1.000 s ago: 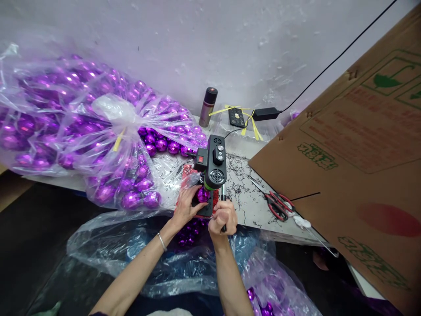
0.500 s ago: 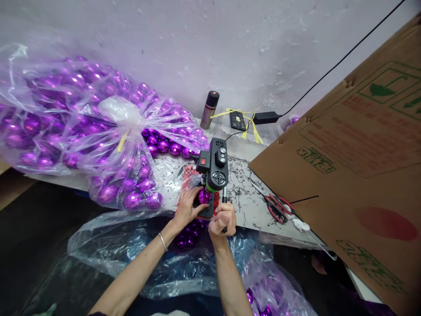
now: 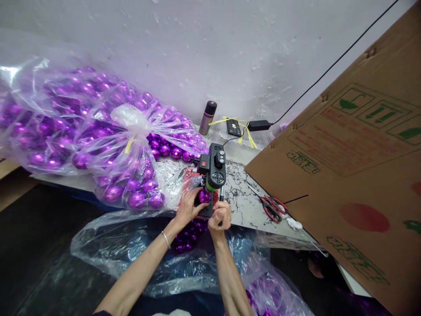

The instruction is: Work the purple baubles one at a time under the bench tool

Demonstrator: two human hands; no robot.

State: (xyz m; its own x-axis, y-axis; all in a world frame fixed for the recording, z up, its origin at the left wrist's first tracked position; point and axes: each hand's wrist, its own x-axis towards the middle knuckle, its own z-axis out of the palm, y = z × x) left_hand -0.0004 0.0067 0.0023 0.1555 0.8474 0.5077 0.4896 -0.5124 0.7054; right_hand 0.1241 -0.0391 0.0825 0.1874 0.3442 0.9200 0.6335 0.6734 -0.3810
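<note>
- The cardboard box [image 3: 324, 188], printed in green and red, is the largest thing and fills the right side.
- A tied clear plastic bag [image 3: 69, 127] of shiny purple balls spreads across the far left, lying partly on the pale table [image 3: 245, 215].
- The table runs from left to right, and dark thread-like scraps are scattered over it to the right of the machine [image 3: 217, 164].
- Loose clear plastic sheeting [image 3: 101, 245] drapes at the table's near edge, beneath both forearms.
- The machine, black with a red switch, stands in the middle, just beyond the hands.
- The left hand [image 3: 187, 208] is at the machine's near left, its thumb and fingers curved around one purple ball [image 3: 204, 195] and gripping it from the left.
- The right hand [image 3: 219, 216] is closed in a fist around the lever [image 3: 221, 193], to the near right of the ball and apart from it.
- Red-handled scissors [image 3: 272, 207] lie well to the right of the right hand, beside the box.
- A dark-capped bottle [image 3: 207, 118] stands on the far side, beyond the machine; right of it are a flat black device [image 3: 233, 127] and a black adapter [image 3: 259, 125].
- The ball, smallest, sits under the machine's near end, between the left hand's thumb and fingers.
</note>
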